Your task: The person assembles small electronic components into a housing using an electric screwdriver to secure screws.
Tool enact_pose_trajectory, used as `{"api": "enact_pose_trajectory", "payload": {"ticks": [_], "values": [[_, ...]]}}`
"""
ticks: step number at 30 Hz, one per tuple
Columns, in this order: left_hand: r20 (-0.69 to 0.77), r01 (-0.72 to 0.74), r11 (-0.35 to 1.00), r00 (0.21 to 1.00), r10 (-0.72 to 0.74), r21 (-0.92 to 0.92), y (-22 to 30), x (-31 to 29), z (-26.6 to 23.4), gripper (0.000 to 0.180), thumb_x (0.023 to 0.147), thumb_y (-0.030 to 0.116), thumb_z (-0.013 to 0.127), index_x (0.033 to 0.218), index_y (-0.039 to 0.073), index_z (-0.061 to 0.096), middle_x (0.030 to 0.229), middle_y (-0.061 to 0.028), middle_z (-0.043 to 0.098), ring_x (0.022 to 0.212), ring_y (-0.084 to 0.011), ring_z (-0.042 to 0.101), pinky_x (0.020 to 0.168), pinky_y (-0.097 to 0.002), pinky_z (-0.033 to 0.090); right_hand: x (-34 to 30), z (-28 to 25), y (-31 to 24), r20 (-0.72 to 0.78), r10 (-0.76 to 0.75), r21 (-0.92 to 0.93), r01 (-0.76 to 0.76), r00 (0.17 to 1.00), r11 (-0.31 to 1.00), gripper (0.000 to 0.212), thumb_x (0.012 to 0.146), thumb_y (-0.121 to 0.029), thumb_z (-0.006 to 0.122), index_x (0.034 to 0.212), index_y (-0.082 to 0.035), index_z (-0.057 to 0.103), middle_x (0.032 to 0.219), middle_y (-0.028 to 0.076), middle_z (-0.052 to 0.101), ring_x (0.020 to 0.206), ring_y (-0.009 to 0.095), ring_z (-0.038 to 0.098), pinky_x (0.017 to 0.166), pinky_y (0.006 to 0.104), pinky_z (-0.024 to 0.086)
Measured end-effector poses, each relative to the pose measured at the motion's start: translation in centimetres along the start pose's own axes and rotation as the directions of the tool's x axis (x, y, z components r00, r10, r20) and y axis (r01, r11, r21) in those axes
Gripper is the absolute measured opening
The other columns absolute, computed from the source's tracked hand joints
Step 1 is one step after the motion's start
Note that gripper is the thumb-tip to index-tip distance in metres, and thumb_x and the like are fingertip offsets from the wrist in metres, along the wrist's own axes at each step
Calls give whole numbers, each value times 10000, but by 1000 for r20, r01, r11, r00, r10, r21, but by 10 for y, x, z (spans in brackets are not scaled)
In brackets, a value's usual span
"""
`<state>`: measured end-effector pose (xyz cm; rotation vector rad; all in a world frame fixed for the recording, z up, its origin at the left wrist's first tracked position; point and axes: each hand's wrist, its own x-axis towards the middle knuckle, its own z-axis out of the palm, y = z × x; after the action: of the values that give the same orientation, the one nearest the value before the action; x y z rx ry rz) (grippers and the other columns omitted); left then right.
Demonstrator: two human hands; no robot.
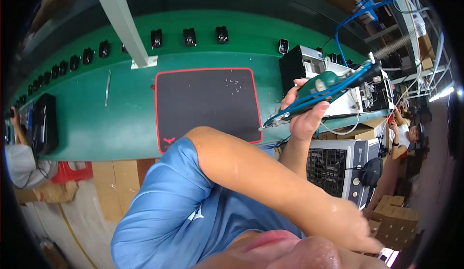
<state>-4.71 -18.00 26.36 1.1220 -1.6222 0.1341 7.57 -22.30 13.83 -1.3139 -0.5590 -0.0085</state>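
My right hand (305, 123), raised over the right end of the bench, grips a green hand-held tool (316, 86) with blue tubing along its body. A metal tip points down left, toward the corner of a black mat (203, 104) with a red border. Small pale scraps lie on the mat. My bare left arm crosses in front of my chest to the right. The left hand (352, 226) is low at the right, close to my face, with one finger stretched out and the others partly bent. Nothing shows in it.
Several small black fan-like parts (189, 37) line the green bench's back. A grey post (118, 17) stands there; a thin metal rod (108, 87) lies left. White-and-black equipment (338, 100) stands right, above an air cooler (333, 167) and boxes (394, 218). Other people are at both sides.
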Motion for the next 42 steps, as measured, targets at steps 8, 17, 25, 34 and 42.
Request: {"api": "enact_pose_trajectory", "payload": {"ticks": [8,17,25,34,42], "values": [[337,714,688,685,-646,-130,-5,-185,-121,284,914,89,611,1188,24,646,1105,-175,658,1012,-341,641,862,-436,518,-14,-28,-13,-53,42,-52,-45,998,998,942,859,-843,402,1204,26,526,713,78,552,564,155,539,536,274,453],[-449,802,113,438,-779,586,-255,-271,-223,622,838,78,694,1425,187,519,1389,-161,483,1300,-352,476,1080,-445,421,-38,-45,-12,-46,63,33,-62,997,998,967,817,-830,510,1214,52,522,737,103,590,607,153,583,526,251,467],[-462,871,36,294,-836,489,-341,-251,-239,868,800,334,759,1554,368,331,1625,-132,220,1490,-331,230,1144,-549,198,-49,-66,-22,-121,73,28,-70,990,997,905,832,-793,541,1197,35,547,711,111,588,596,158,572,525,254,443],[-665,892,3,339,-665,452,-370,-252,-228,677,720,348,799,1354,182,625,1377,-50,571,1296,-279,466,1042,-523,319,-53,-63,-23,-235,145,58,-134,961,989,1012,711,-818,665,1145,92,585,722,95,598,587,131,577,487,228,426],[-694,909,349,402,-597,227,-202,-266,-198,711,699,336,873,1297,44,623,1249,-154,598,1199,-319,566,1034,-392,449,-61,-62,-13,-96,93,76,-86,991,993,940,815,-812,543,1245,24,533,734,117,600,588,160,576,514,270,459]]}}
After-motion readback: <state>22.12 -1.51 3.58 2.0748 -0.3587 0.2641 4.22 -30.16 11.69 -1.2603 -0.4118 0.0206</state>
